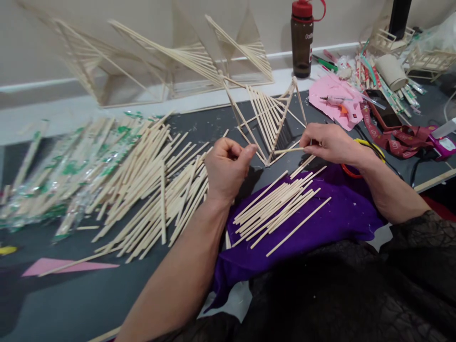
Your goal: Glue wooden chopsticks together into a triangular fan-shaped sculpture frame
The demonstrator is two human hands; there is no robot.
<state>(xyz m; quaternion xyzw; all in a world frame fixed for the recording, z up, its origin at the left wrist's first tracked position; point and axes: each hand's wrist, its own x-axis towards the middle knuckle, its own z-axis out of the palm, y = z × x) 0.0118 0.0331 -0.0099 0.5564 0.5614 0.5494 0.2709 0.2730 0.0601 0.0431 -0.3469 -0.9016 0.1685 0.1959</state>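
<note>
A wooden chopstick [290, 150] is pinched in my right hand [326, 142], its far end at the lower front corner of a small stick frame [265, 114]. This frame stands on the grey table, with a fan of slanted sticks across it. My left hand [230, 164] is closed just left of the frame, thumb against curled fingers; whatever it may hold is hidden. Loose chopsticks [285, 199] lie on a purple cloth [342, 213] in front of me. A large heap of chopsticks [153, 190] spreads to the left of my left hand.
Similar stick frames [192, 57] stand along the wall. Plastic-wrapped chopsticks [67, 166] lie at far left. A bottle with a red lid [302, 42] stands at the back. A glue gun [342, 104] rests on pink paper [320, 92], near a phone [383, 109] and a red lanyard [392, 142].
</note>
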